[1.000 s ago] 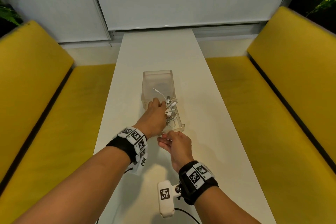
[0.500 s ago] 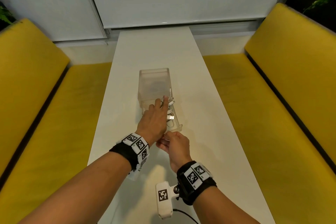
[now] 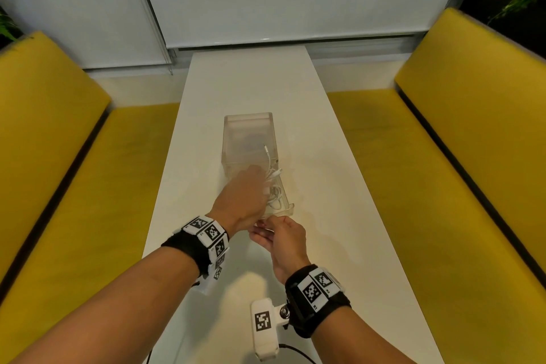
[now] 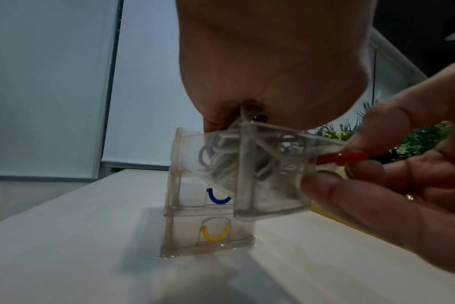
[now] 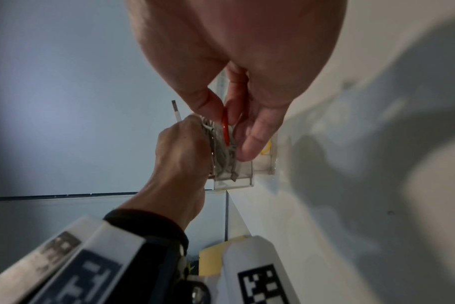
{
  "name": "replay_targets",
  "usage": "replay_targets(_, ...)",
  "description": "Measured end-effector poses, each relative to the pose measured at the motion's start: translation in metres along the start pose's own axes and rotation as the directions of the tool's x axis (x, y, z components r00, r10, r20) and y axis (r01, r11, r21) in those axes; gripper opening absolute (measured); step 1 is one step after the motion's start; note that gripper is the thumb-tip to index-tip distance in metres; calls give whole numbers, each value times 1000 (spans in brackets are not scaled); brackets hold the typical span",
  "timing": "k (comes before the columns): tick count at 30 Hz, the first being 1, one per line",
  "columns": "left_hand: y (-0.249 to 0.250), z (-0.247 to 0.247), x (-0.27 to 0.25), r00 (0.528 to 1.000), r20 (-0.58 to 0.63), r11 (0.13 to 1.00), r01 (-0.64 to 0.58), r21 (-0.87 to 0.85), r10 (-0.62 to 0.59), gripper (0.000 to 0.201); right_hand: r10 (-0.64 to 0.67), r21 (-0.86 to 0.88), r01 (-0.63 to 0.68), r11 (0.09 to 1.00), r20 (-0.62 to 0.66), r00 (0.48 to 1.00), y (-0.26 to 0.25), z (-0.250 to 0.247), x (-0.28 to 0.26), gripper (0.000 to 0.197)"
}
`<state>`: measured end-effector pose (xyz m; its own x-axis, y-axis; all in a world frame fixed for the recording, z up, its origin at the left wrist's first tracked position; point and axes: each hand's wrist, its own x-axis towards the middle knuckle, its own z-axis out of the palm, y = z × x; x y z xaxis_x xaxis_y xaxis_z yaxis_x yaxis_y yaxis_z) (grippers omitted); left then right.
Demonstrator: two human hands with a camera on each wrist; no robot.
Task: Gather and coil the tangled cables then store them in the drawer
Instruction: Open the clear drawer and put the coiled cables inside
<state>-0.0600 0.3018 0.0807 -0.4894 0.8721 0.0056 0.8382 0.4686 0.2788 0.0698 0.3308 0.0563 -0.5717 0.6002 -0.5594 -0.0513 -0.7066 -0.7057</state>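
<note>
Left hand [image 3: 242,198] presses white cables [image 3: 273,189] into the pulled-out clear drawer [image 4: 270,174] — finger curl hidden, cannot tell. Right hand [image 3: 283,238] pinches its red handle [image 4: 343,156].

Soft overhead light, head view sharp but edge-warped, wrist views dim, grainy, motion-blurred

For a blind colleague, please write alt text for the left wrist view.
A left hand pushes white cables into a clear drawer pulled out of a small clear cabinet. The right hand holds the drawer's red handle.
</note>
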Motion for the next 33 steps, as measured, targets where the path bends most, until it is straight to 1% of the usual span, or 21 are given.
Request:
replay_targets(2, -2, -1, 2, 999, 14, 998, 41, -43, -40, 53, -3, -2, 3, 1000, -5, 1000, 1, 2, 0, 9)
replay_targets(4, 2, -1, 2, 997, 6, 995, 79, -54, -79, 69, -5, -1, 5, 1000, -11, 1000, 2, 3, -1, 9)
replay_targets(5, 4, 0, 2, 997, -4, 995, 81, -53, -81, 76, -8, -3, 8, 1000, -13, 1000, 2, 3, -1, 10)
replay_targets(6, 5, 1, 3, 997, -11, 996, 74, -45, -74, 78, -11, -7, 11, 1000, -13, 1000, 2, 3, -1, 10)
replay_targets(11, 2, 1, 5, 999, -8, 998, 36, -50, -37, 70, -16, -6, 16, 1000, -20, 1000, 2, 3, -1, 9)
replay_targets(15, -2, 8, 1, 998, -40, 996, -47, -82, 44, 69, -15, -11, 14, 1000, -24, 1000, 3, 2, -1, 8)
replay_targets(18, -9, 6, 0, 992, -40, 984, -121, -128, 116, 67, -14, 2, 14, 1000, -22, 1000, 3, 3, -2, 11)
replay_targets(22, -13, -2, 0, 983, -15, 971, -182, -157, 182, 68, -1, 14, 1, 1000, -23, 1000, 4, 4, -5, 12)
replay_targets(26, -13, -8, 5, 986, 24, 971, -157, -178, 164, 59, -5, 19, 5, 1000, -20, 1000, 2, 7, -6, 12)
replay_targets(30, -11, -13, 8, 990, 46, 984, -125, -128, 132, 47, -4, 26, 4, 1000, -17, 1000, 1, 9, -8, 10)
replay_targets(33, -8, -13, 9, 994, 71, 993, -70, -97, 77, 37, -8, 17, 8, 1000, -21, 1000, 1, 9, -9, 11)
